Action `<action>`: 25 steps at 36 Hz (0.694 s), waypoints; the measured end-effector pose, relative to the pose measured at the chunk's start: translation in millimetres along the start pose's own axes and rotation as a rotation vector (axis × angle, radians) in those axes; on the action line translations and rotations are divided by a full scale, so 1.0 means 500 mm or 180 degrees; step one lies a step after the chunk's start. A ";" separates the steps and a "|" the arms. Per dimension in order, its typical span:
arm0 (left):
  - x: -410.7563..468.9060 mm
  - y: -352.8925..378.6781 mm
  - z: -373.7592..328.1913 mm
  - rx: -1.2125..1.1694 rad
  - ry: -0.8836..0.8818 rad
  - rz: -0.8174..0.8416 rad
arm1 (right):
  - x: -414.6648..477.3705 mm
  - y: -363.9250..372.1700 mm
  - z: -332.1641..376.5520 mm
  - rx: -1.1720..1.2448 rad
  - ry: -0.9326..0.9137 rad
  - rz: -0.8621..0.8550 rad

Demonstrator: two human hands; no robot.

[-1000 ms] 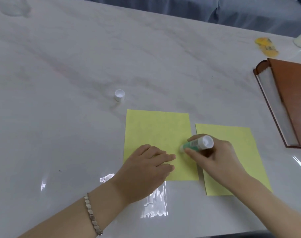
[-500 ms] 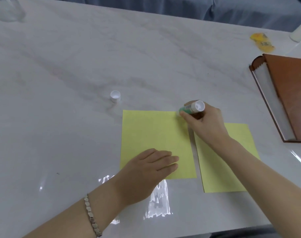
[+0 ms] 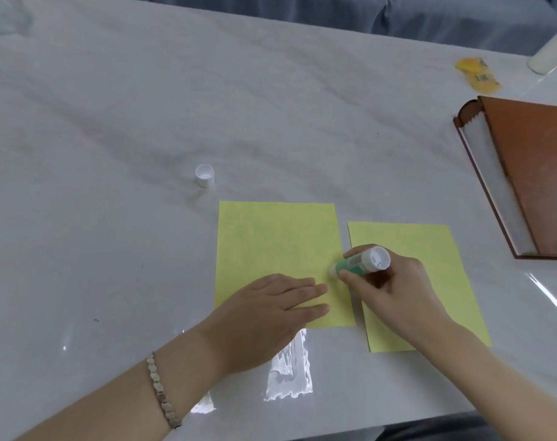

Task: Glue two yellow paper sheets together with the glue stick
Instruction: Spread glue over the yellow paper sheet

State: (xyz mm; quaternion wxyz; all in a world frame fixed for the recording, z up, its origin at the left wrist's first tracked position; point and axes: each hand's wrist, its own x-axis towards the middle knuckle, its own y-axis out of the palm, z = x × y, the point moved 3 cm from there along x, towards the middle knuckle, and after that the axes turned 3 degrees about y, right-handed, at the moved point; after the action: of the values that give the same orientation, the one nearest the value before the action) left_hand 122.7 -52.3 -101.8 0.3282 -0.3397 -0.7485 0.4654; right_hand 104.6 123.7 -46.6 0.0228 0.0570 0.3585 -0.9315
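The glue stick lies tilted in the right hand, its green body pinched between thumb and fingers, its white base turned up toward the camera and its tip down on the right edge of the left yellow sheet. That sheet lies flat on the table, stretching away from the grip to the left and toward the far side. The left hand lies flat, palm down with fingers straight and together, on the near part of the same sheet, its fingertips just beside the glue tip; it grasps nothing. A metal bracelet circles the left wrist. Under and to the right of the gripping hand lies the second yellow sheet, close beside the first with a narrow strip of table between them; the right forearm crosses its near corner. Further from the grip, up and to the left, the white cap stands alone on the table. Well off to the right lies a brown folder, and beyond it a small yellow wrapper.
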 end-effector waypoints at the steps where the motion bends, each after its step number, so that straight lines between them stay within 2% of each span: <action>1: 0.000 0.001 0.000 -0.0017 -0.0003 -0.0008 | 0.003 0.001 -0.001 0.0038 -0.0002 -0.0040; 10: 0.000 0.004 0.003 -0.0055 0.0014 -0.0095 | 0.059 -0.004 -0.001 0.0155 0.0087 -0.0252; 25: -0.002 0.006 0.004 -0.0098 0.0019 -0.0045 | 0.156 -0.001 0.004 -0.0143 -0.0050 -0.0505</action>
State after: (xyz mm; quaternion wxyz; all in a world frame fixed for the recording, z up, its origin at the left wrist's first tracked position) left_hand 122.5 -53.2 -105.3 0.3285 -0.3408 -0.7570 0.4504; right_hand 26.9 122.5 -54.4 -0.0471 0.0207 0.3824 -0.9225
